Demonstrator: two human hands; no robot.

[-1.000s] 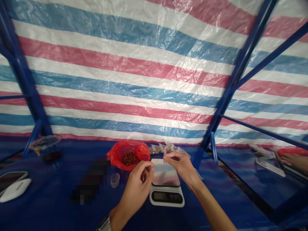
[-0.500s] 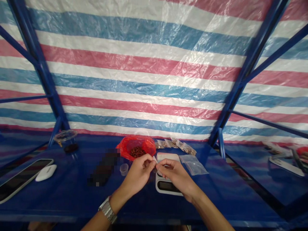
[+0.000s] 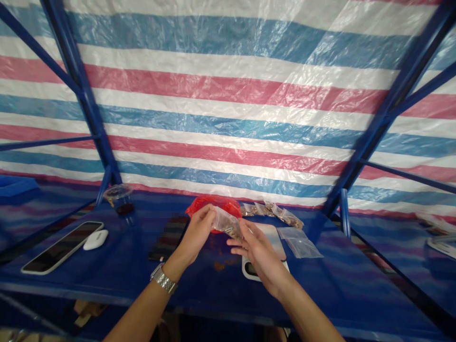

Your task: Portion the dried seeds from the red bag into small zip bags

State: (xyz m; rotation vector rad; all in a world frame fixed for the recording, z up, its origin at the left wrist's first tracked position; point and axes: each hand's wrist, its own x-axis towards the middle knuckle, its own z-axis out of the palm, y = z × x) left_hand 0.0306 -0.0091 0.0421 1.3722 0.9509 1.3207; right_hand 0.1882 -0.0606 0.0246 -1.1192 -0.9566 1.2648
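A small clear zip bag (image 3: pixel 227 224) with brownish bits at its lower right end is held up between both hands. My left hand (image 3: pixel 200 231) pinches its upper left corner, a metal-band watch on that wrist. On the bag's other end, my right hand (image 3: pixel 252 240) closes thumb and index finger, the other fingers stretched below. Behind the bag lies a red plastic bag (image 3: pixel 231 205), its contents hidden from here. A white digital scale (image 3: pixel 273 236) sits partly beneath my right hand. Several filled zip bags (image 3: pixel 281 213) lie at the back, and flat unfilled zip bags (image 3: pixel 301 242) right of the scale.
On the left of the blue table (image 3: pixel 142 285) lie a phone (image 3: pixel 62 248) and a white earbud case (image 3: pixel 96 240). A clear cup with dark liquid (image 3: pixel 123 202) stands behind them. A dark object (image 3: pixel 169 237) lies beside my left forearm. Blue metal posts (image 3: pixel 96 116) flank the striped sheet.
My hands have moved apart, and the zip bag is now stretched between them. The view has shifted, so the table things appear farther right. The small plastic cup no longer shows.
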